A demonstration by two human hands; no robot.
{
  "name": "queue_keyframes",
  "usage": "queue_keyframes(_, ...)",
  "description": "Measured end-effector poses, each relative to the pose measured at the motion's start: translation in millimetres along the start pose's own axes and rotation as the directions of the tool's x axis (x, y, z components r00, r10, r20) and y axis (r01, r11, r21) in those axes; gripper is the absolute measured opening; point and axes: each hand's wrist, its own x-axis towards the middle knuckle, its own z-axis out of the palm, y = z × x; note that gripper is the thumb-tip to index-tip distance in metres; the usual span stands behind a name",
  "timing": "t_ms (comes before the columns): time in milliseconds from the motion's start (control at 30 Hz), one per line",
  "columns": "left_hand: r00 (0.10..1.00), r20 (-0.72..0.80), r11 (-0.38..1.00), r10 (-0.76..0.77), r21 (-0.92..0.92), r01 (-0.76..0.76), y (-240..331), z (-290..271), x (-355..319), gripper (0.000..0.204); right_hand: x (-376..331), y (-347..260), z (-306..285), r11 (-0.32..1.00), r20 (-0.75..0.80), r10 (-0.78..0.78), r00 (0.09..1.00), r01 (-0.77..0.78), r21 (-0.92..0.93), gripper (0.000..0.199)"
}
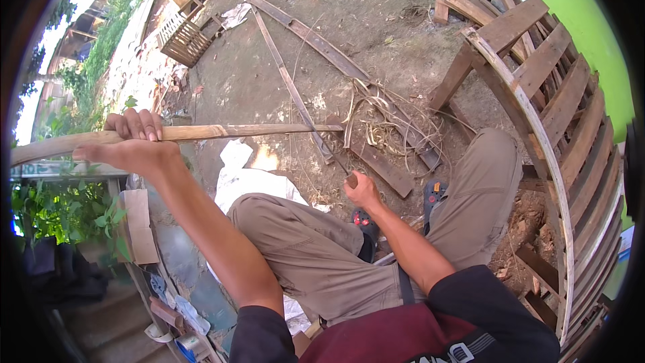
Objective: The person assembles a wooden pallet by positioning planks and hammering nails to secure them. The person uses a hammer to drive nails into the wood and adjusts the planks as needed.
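Observation:
A long pale bamboo strip (pixel 222 132) stretches across from the left edge to the middle of the view. My left hand (pixel 131 144) is closed round its thicker left part, fingers over the top. My right hand (pixel 363 190) grips the wooden handle of a long knife (pixel 336 153), low in front of my knees. Its dark, narrow blade points up and left toward the strip's thin right end; whether the two touch I cannot tell. Curly shavings (pixel 379 117) lie in a heap beside that end, partly over a short brown board (pixel 381 168).
Two long wooden pieces, a thin slat (pixel 282 64) and a wider beam (pixel 316 40), lie on the ground ahead. A slatted wooden frame (pixel 564 114) stands close at my right. A wooden crate (pixel 185 40) sits far left, and white cloth (pixel 248 178) is by my left knee.

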Motion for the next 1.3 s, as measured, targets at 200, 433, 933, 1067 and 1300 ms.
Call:
queue_keyframes(200, 0.985, 0.169, 0.993, -0.048, -0.1, 0.065, -1.4, -10.7, 20.6, 0.08, 16.6, 21.7, -10.1, 0.976, -0.026, 0.066, 0.997, -0.07, -0.204, 0.035)
queue_keyframes(433, 0.956, 0.28, 0.979, -0.088, -0.154, 0.135, -3.1, -15.1, 26.5, 0.082, 7.6, 20.8, 15.2, 0.998, -0.065, 0.054, 0.996, -0.052, 0.038, 0.034)
queue_keyframes(933, 0.975, 0.203, 0.983, -0.087, -0.141, 0.117, -5.7, -24.9, 26.5, 0.082, 6.3, 3.8, -10.6, 0.988, -0.02, 0.053, 0.998, -0.056, -0.141, 0.035)
queue_keyframes(1067, 0.912, 0.4, 0.961, -0.092, -0.203, 0.186, -3.7, -33.8, 26.8, 0.082, -6.2, -18.8, -3.5, 0.998, -0.033, -0.057, 0.998, 0.057, -0.01, 0.032)
queue_keyframes(1300, 0.917, 0.393, 0.963, -0.075, -0.209, 0.168, -5.9, -32.0, 30.4, 0.083, 6.7, -6.0, -6.1, 0.996, -0.089, 0.013, 0.996, -0.021, -0.085, 0.032)
